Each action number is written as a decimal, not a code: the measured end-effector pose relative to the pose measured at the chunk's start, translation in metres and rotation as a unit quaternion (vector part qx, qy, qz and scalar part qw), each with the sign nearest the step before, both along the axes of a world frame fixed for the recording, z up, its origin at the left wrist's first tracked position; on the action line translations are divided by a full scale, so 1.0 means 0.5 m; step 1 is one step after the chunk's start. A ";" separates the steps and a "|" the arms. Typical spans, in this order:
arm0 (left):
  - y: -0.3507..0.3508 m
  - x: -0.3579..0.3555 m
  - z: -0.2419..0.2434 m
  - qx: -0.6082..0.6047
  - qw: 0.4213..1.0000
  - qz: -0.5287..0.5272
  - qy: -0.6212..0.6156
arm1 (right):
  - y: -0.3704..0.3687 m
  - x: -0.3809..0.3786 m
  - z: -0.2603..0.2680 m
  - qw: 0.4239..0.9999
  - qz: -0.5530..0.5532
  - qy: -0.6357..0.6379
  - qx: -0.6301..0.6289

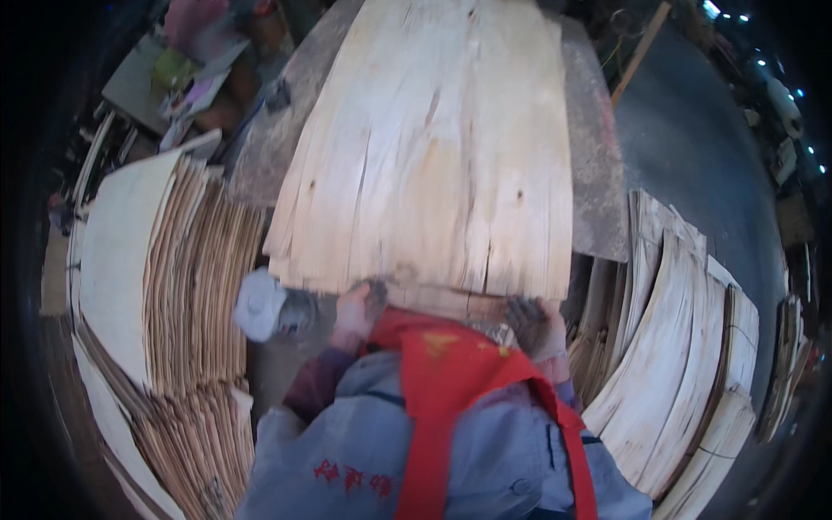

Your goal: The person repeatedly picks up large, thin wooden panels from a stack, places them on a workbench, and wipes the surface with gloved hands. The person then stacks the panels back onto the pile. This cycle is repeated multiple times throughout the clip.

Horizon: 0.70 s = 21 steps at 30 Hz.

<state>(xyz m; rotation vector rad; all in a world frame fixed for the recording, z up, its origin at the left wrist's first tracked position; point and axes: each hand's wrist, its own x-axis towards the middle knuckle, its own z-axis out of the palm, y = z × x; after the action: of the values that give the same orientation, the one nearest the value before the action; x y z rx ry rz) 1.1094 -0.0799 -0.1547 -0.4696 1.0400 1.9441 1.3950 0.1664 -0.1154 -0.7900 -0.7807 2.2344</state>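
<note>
Thin wood veneer sheets (416, 162), with splits and small knots, lie stacked over a worn dark board in front of me. At the near edge of the veneer, my left hand (361, 309) grips the left part, its dark, dirty fingertips curled on the edge. My right hand (534, 325), in what looks like a dark, soiled glove or grime, grips the same edge further right. Between the hands, more veneer ends show under the top sheet, just above my red apron (448, 364). The undersides of both hands are hidden.
Tall stacks of veneer (201, 279) stand at the left. Bent, tied veneer bundles (669, 351) lean at the right. The dark board (591, 149) sticks out past the sheets. A whitish round object (260, 304) is by the left stack; a wooden stick (640, 55) rises at upper right.
</note>
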 end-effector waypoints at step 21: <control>-0.012 -0.015 0.023 -0.064 0.987 0.132 0.065 | -0.020 -0.005 0.133 0.985 -0.044 -0.017 -0.164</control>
<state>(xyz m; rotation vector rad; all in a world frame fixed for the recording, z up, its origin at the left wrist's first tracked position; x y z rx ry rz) 1.1017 -0.0857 -0.1431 -0.5831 1.2437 2.1712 1.3923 0.1562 -0.0491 -0.9992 -0.3863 2.3051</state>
